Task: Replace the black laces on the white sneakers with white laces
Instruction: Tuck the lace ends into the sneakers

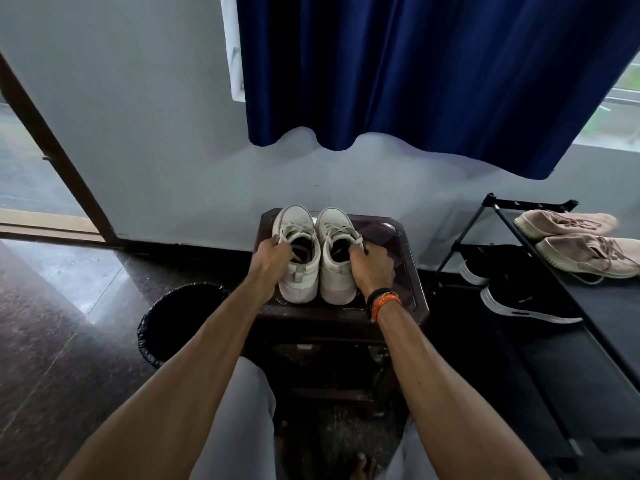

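Observation:
Two white sneakers stand side by side on a dark stool (405,271), heels toward me. Both carry pale laces. My left hand (268,259) grips the collar on the outer side of the left sneaker (304,268). My right hand (372,268) grips the collar on the outer side of the right sneaker (334,271), its fingers curled over the rim next to a lace end. No black laces show anywhere.
A black bin (173,317) with a liner stands on the floor left of the stool. A black shoe rack (540,268) at the right holds a beige pair (571,237) and black shoes (519,292). A blue curtain (433,71) hangs on the wall behind. My knees are below.

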